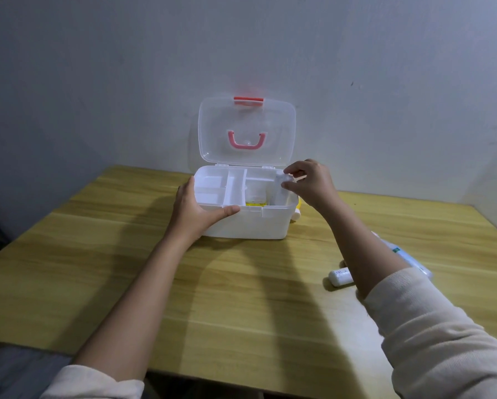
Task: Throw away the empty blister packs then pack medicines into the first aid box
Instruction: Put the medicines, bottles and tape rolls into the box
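A white first aid box (250, 223) stands at the back of the wooden table with its clear lid (247, 131) raised against the wall. A white divider tray (221, 188) fills its left half. My left hand (197, 205) grips the box's front left corner, thumb along the front rim. My right hand (309, 182) pinches a small white medicine bottle (281, 188) and holds it upright inside the right compartment. A yellow-labelled item (255, 201) sits in the same compartment beside it.
A small white bottle (340, 277) lies on its side at the right of the table, partly behind my right forearm. A white tube with green print (405, 256) lies beyond it. Something yellow and white (297, 213) peeks from behind the box's right side.
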{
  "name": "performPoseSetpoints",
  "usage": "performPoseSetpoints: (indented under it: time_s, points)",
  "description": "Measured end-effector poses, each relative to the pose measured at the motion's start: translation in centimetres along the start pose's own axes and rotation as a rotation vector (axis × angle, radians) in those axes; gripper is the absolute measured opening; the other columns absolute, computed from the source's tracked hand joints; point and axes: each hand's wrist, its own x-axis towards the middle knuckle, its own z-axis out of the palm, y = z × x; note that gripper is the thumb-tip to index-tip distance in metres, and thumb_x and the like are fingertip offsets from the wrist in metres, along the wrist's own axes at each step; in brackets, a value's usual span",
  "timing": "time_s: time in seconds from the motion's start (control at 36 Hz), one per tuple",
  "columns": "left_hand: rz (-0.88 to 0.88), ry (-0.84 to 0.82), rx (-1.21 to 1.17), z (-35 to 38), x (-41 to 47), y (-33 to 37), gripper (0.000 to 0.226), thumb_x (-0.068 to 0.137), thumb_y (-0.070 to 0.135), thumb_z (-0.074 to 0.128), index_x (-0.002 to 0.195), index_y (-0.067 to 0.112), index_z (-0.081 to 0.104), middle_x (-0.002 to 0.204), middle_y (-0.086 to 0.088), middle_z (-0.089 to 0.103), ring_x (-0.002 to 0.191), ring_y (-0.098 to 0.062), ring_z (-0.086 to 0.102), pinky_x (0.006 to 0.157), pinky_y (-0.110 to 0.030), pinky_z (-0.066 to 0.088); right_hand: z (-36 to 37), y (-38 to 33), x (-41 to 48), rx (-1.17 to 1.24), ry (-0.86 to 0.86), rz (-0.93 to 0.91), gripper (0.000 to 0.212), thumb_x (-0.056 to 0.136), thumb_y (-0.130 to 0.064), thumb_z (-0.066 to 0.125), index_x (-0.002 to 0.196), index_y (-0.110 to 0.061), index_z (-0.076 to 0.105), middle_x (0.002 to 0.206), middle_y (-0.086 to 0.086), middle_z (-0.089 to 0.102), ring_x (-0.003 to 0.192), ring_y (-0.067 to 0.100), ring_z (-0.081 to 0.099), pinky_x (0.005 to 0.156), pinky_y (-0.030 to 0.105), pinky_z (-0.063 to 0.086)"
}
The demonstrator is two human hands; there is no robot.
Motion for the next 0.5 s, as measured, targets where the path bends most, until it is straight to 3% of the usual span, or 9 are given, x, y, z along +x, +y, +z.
performPoseSetpoints:
  time_s: [0.17, 0.31, 0.39, 0.5]
  points:
    - [-0.016, -0.003, 0.002, 0.0, -0.1, 0.1, 0.108, 0.047, 0.057, 0.084, 0.138, 0.024, 0.038, 0.123, 0.015, 0.032, 0.113, -0.001, 0.03, 0.092, -0.024, 0.029, -0.3, -0.1, -0.6, 0.061, 0.045, 0.005, 0.018, 0.079, -0.01, 0.067, 0.097, -0.007, 0.07, 0.101, 0.012, 0.067, 0.092, 0.022, 0.064, 0.084, 0.027, 0.05]
    - [-0.003, -0.019, -0.009, -0.1, 0.0, 0.3, 0.093, 0.047, 0.055, 0.085, 0.126, 0.024, 0.047, 0.127, 0.005, 0.045, 0.112, -0.01, 0.042, 0.091, -0.026, 0.036, -0.2, 1.1, -2.0, 0.225, 0.223, 0.193, 0.019, 0.085, -0.008, 0.055, 0.1, -0.005, 0.067, 0.101, 0.012, 0.07, 0.095, 0.024, 0.065, 0.086, 0.031, 0.049]
    - [-0.004, -0.016, -0.015, -0.1, 0.0, 0.2, 0.095, 0.047, 0.055, 0.085, 0.128, 0.025, 0.046, 0.125, 0.007, 0.042, 0.112, -0.009, 0.041, 0.091, -0.026, 0.035, 0.6, 2.7, -2.9, 0.223, 0.16, 0.363, 0.027, 0.083, -0.008, 0.055, 0.109, -0.006, 0.059, 0.11, 0.013, 0.065, 0.101, 0.025, 0.06, 0.086, 0.035, 0.049]
    - [-0.011, -0.02, -0.005, -0.1, 0.0, 0.2, 0.098, 0.046, 0.057, 0.084, 0.131, 0.025, 0.046, 0.132, 0.002, 0.045, 0.116, -0.011, 0.042, 0.092, -0.026, 0.036, 1.7, 4.0, -3.9, 0.241, -0.032, 0.498, 0.051, 0.076, -0.015, 0.068, 0.122, -0.007, 0.047, 0.123, 0.012, 0.055, 0.098, 0.022, 0.053, 0.076, 0.028, 0.038]
